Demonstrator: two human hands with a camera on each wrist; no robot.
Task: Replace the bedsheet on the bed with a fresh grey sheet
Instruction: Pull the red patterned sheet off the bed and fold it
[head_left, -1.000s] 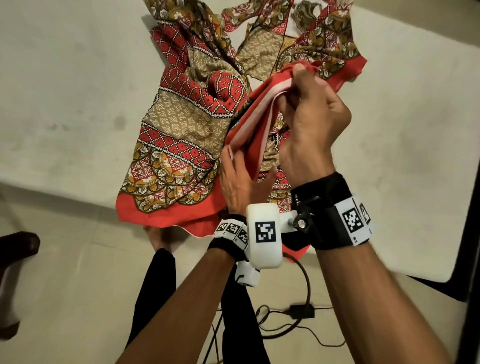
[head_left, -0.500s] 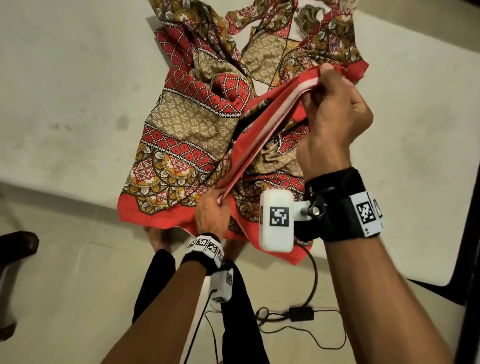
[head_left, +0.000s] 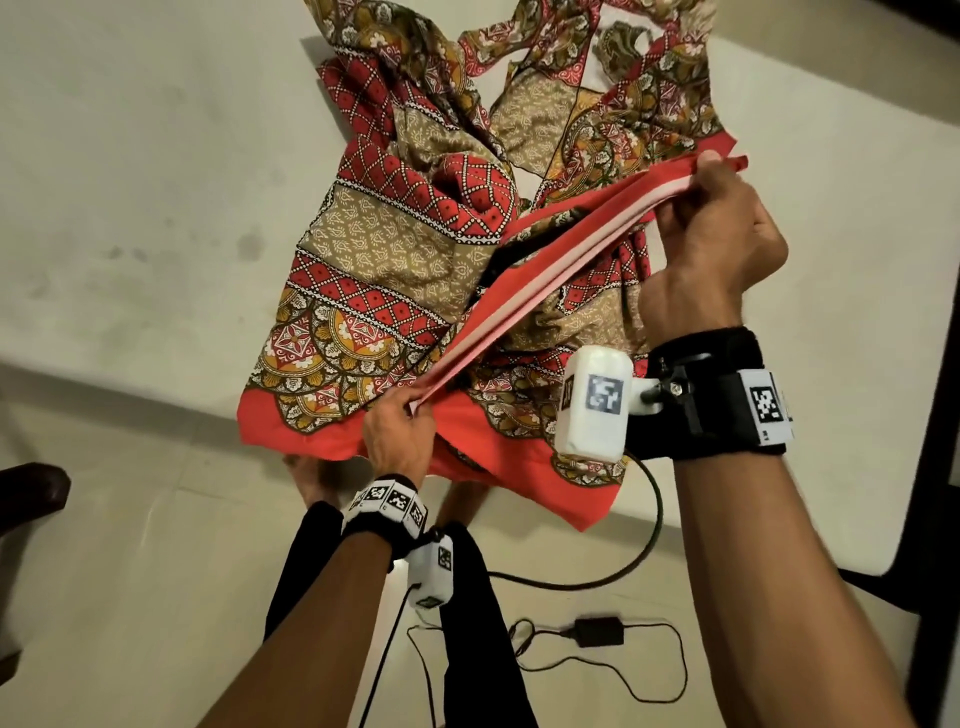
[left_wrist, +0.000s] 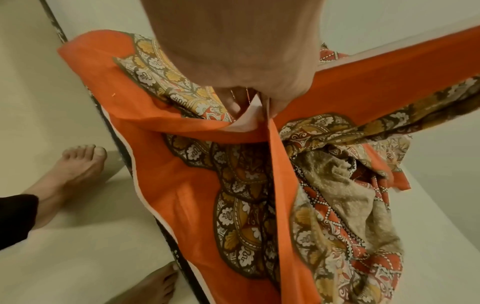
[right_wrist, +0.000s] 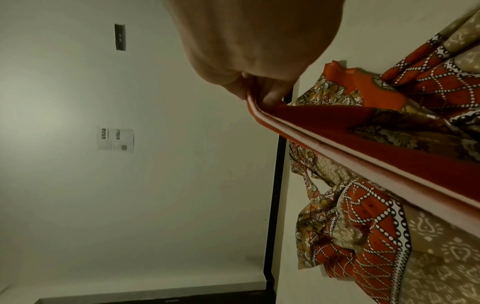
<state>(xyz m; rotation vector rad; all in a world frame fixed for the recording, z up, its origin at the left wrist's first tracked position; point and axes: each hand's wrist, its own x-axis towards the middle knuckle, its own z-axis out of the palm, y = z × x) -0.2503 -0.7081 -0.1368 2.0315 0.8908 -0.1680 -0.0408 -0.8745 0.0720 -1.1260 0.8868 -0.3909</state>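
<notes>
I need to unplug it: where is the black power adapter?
In the head view the black power adapter lies on the floor at lower centre, among its cable, just right of the person's dark trouser legs.

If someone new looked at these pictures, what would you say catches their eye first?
The patterned red bedsheet, bunched in a heap on the bare pale mattress, dominates the head view. Its plain red border is stretched taut in a diagonal band between the right hand, raised at the upper right, and the left hand, pinching it low near the mattress edge. A black power adapter with its cable lies on the floor below.
</notes>
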